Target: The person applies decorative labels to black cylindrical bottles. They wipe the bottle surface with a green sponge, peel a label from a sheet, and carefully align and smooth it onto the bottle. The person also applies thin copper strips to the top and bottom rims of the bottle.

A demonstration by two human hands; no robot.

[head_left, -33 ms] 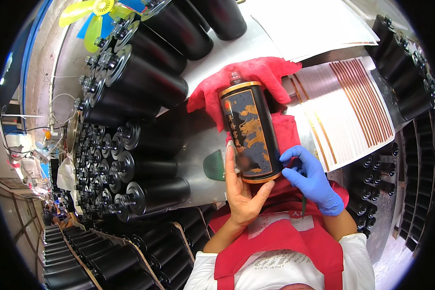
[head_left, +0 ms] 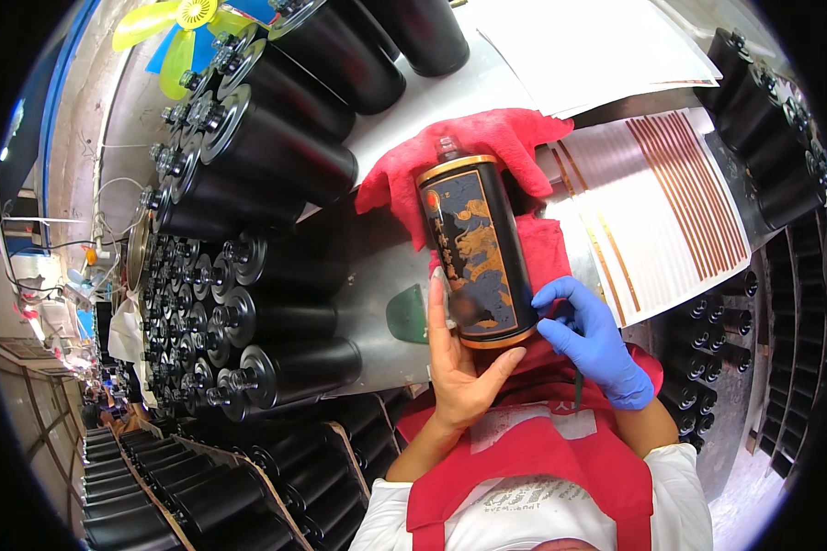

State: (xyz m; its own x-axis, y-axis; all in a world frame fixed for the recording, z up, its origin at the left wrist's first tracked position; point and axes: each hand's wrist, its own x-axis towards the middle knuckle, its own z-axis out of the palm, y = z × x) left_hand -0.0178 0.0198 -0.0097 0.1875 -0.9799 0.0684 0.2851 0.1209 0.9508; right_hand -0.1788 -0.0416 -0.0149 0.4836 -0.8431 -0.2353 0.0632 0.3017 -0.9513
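Note:
A black cylindrical bottle (head_left: 478, 248) with a gold-and-grey decorated panel lies on a red cloth (head_left: 505, 138), its clear neck pointing away from me. Gold bands ring both of its ends. My bare left hand (head_left: 461, 372) holds the near end, fingers stretched along the left side and thumb by the base. On the right, my blue-gloved right hand (head_left: 590, 340) has its thumb and index finger bent close together against the bottle's side near the lower gold band. Whatever lies between those fingertips is too small to make out.
A white sheet (head_left: 680, 202) with gold strips lies to the right, and white papers (head_left: 597, 46) at the back. Black bottles (head_left: 276, 156) crowd the left side; others (head_left: 772, 138) stand at right. A green flat piece (head_left: 407, 314) lies left of my hand.
My left thumb has shifted very slightly outward from the bottle's base. The bottle and my right hand stay practically where they were.

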